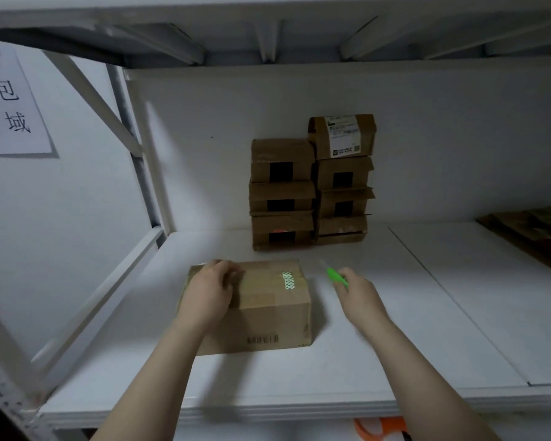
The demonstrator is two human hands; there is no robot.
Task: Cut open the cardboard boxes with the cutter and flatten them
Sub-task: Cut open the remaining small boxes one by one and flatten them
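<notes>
Two bare forearms reach in from 6 o'clock over the white shelf (299, 377), and just under its front lip the orange handles of a pair of scissors (382, 426) peek out. At the centre sits the cardboard box (268, 313), taped shut, barcode side facing me. The left hand (210, 288) lies on its top at the 10 o'clock corner, fingers curled over the far edge, gripping it. The right hand (358, 294) is at 3 o'clock of the box, clear of it, pinching the green cutter (336, 276), whose tip points toward 11 o'clock. The tip is blurred, so I cannot tell how far the blade is out.

What worries me is the line of the cut. The tape seam (268, 276) seems to run across the top straight to those left fingers, so a stroke drawn from 3 toward 9 o'clock could end in the holding hand if the blade slips or the tape gives suddenly. I reckon the box is light and the shelf looks smooth; with only one corner held, a hard push may spin or slide it. Behind, at 12 o'clock, two stacks of small boxes (312, 186) stand loosely against the back wall, and a shoved box could topple them. A deep cut might also score whatever is inside
</notes>
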